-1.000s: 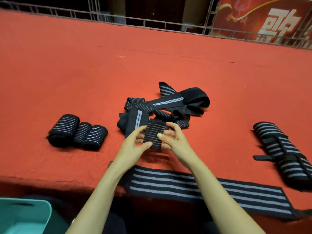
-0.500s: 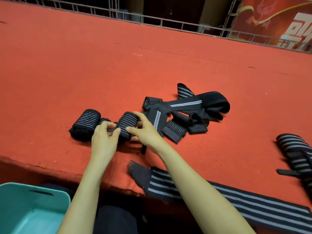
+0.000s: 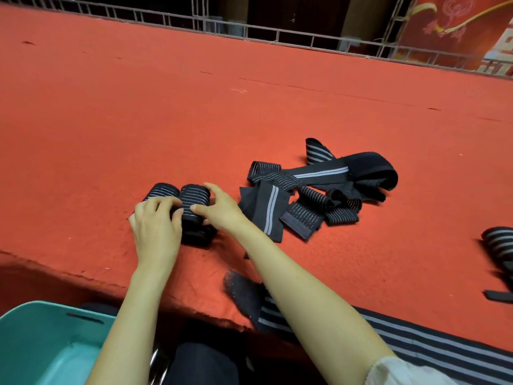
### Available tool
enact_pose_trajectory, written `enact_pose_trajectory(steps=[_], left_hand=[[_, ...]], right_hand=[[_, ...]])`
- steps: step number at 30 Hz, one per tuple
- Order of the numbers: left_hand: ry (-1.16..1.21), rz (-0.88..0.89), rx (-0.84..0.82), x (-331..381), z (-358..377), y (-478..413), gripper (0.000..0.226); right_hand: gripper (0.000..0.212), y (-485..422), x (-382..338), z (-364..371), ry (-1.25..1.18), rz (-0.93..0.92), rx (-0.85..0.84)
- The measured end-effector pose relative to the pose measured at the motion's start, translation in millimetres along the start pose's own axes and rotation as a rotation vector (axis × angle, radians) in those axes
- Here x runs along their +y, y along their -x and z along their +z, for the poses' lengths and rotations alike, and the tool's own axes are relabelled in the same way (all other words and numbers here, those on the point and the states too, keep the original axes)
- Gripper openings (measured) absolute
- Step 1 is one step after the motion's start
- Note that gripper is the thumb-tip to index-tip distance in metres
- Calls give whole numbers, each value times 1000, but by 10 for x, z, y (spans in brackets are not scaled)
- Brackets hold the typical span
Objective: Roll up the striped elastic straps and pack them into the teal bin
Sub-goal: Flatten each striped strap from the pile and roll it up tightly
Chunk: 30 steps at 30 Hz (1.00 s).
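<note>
a red banner [image 3: 458,31] with a yellow ribbon swirl hangs far right behind a metal truss rail [image 3: 249,29]; its print is cut off and unreadable. on the fuzzy red felt table [image 3: 138,107], the left hand [image 3: 155,226] lies curled over a tight cluster of rolled straps [image 3: 194,200]. they are stubby cylinders of black ribbed elastic with thin pale stripes, lying side by side. the right hand [image 3: 219,211] grips the same cluster from its right, thumb on the near side, forefinger over the top. near it to the right sprawls a loose pile of straps [image 3: 319,184], flat and kinked. a wide striped band [image 3: 430,345] lies flat along the near edge. the teal bin [image 3: 33,343], smooth plastic with a slot handle, sits below the table edge at lower left, apart from the rolls.
</note>
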<state>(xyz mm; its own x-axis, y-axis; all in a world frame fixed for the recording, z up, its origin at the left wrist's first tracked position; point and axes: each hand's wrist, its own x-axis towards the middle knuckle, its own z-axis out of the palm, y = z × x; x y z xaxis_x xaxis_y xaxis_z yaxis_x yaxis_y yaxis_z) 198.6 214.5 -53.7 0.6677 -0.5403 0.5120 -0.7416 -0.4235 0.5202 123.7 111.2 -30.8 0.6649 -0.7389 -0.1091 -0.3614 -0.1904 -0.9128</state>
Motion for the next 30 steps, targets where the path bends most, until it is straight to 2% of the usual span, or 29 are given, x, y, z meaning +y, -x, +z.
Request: enact_pose_trajectory(steps=[2, 4, 6, 11, 13, 16, 19, 25, 30], left_hand=[[5, 16, 15, -15, 20, 31, 12], [-9, 37, 7, -24, 33, 57, 13], [-31, 67, -8, -34, 27, 78, 17], [-83, 107, -105, -42, 24, 140, 34], [-82, 93, -90, 14, 9, 168, 34], [-60, 103, -12, 176, -4, 229, 32], [-10, 199, -6, 398, 84, 326, 26], [159, 348, -148, 953, 407, 507, 24], [204, 367, -349, 1400, 699, 510, 36]], right_hand=[[65, 26, 51, 6, 154, -85, 105], [50, 81, 124, 22, 177, -214, 203], [34, 139, 192, 55, 206, -308, 200], [41, 233, 298, -21, 345, -374, 75], [43, 263, 325, -118, 378, -398, 57], [39, 347, 375, -325, 408, -414, 84], [34, 463, 503, -598, 481, -454, 147], [30, 755, 936, -1286, 577, -399, 304], [38, 958, 1286, -1831, 622, -211, 416]])
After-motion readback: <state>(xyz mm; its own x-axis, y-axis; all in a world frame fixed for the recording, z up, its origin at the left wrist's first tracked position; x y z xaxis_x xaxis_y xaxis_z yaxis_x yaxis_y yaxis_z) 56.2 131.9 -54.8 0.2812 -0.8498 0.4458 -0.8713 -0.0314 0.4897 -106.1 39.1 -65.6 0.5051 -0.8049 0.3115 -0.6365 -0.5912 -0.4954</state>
